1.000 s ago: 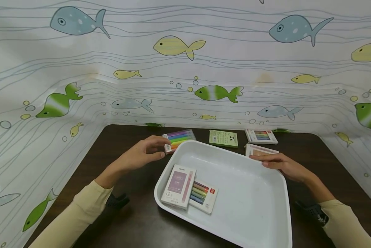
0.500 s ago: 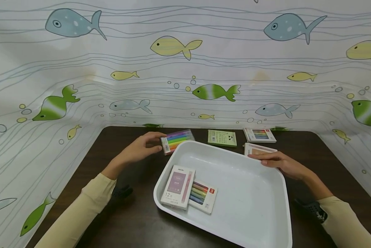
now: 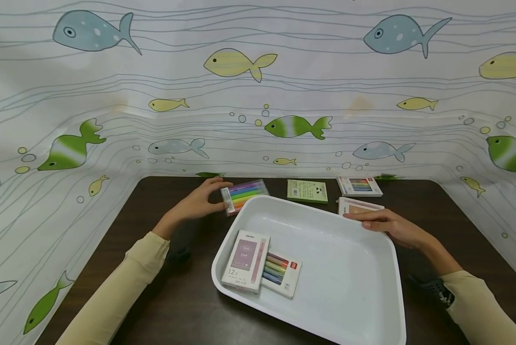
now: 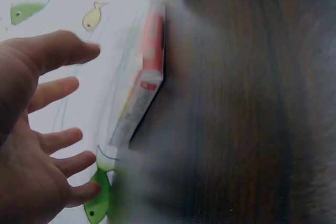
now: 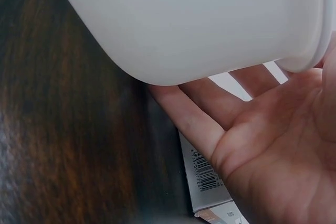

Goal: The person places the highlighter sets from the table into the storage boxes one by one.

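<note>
At the far left of the table, my left hand (image 3: pixel 197 202) is at the left end of a clear pack of rainbow-coloured markers (image 3: pixel 244 191). The left wrist view shows its fingers and thumb spread, with a gap to the pack's edge (image 4: pixel 149 51); that view is partly blurred. My right hand (image 3: pixel 398 229) holds the far right rim of a white tray (image 3: pixel 348 287), thumb at the rim, fingers along the outer wall (image 5: pixel 210 24). Inside the tray, a white-and-purple box (image 3: pixel 246 261) partly covers a box of coloured sticks (image 3: pixel 281 274).
Behind the tray lie a green box (image 3: pixel 307 190), a white box with a coloured window (image 3: pixel 359 187) and a white box (image 3: pixel 357 206) partly hidden by the right hand. A fish-print sheet (image 3: pixel 240 158) borders the dark table (image 3: pixel 171 297).
My left hand has moved forward and right to the marker pack's left end, and the pack has shifted slightly. The right hand stays at the tray rim. The head view drifts a little.
</note>
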Demonstrator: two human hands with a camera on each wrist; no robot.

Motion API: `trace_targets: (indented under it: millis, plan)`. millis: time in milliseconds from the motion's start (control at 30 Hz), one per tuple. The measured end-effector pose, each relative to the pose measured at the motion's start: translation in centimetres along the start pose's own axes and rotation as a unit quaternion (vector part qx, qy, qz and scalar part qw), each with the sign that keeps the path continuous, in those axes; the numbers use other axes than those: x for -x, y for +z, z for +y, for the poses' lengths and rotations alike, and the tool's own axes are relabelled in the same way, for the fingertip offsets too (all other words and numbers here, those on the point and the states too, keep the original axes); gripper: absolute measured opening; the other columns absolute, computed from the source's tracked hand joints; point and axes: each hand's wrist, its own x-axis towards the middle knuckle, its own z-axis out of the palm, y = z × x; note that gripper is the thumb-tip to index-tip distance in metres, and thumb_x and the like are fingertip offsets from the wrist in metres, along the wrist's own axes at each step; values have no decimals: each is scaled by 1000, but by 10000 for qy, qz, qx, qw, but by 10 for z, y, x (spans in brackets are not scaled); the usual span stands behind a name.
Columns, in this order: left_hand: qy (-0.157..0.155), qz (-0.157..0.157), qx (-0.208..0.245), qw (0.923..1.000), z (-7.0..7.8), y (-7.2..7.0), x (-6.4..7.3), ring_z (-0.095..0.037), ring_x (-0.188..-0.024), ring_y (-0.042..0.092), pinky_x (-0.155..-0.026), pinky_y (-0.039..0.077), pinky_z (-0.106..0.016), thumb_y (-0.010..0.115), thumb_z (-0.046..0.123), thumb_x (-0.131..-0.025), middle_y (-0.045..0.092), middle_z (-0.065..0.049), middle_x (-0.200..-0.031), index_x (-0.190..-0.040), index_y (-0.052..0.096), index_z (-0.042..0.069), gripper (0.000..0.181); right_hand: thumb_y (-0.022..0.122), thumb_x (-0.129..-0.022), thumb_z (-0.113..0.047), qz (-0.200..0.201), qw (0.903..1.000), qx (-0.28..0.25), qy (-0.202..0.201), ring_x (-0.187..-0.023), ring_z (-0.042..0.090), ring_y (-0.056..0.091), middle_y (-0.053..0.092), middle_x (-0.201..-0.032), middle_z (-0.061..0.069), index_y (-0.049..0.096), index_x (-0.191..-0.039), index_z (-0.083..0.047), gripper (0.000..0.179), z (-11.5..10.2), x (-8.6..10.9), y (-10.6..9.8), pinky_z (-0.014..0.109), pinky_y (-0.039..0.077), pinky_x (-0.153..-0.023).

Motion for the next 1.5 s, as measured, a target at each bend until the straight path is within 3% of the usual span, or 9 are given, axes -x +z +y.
trace_targets:
  millis: [233,500,900,1133,1333,1500]
  plan:
    - [-300,-460,-64,9985,-10,6,-11,-51,-147,14,-106,28,-73,78,35,-91,6,-25,-165,-156,42,14,78,41,-109,-3,-93,9999,-43,-34,-147,6,29,15,-160,36,49,-149,1,41,-1,-1,-1,45,55,-92]
    - [-548,-629,-340,9959,-14,13,-14,-54,-145,16,-105,27,-74,77,39,-91,10,-30,-163,-157,41,13,79,39,-108,-1,-233,9995,-162,-110,-149,10,25,14,-159,36,47,-150,3,42,-1,-1,-5,43,53,-95]
    - [-331,-368,-458,9977,-18,16,-9,-49,-140,32,-105,31,-72,78,41,-89,30,-25,-157,-156,42,12,81,40,-106,1,-430,9982,-367,-179,-147,8,28,26,-163,22,43,-152,4,46,0,1,-6,42,51,-98]
    - [-283,-208,-443,9984,-19,17,-7,-47,-137,36,-104,32,-71,79,44,-88,35,-24,-154,-154,46,12,81,42,-103,2,-501,9974,-478,-205,-144,10,35,21,-165,21,41,-153,3,49,0,2,-5,46,52,-97]
    - [-274,-2,-415,9988,-20,13,-6,-42,-129,44,-104,38,-65,84,41,-84,42,-22,-149,-150,52,10,80,44,-102,2,-444,9984,-201,-273,-146,6,30,21,-163,25,42,-152,3,50,1,3,-5,38,48,-101]
    - [-344,41,-384,9987,-22,7,-5,-41,-129,44,-104,38,-64,84,40,-83,42,-22,-149,-148,54,10,78,43,-102,4,-487,9978,-327,-311,-142,13,39,24,-163,23,41,-152,5,50,5,4,-6,42,50,-99]
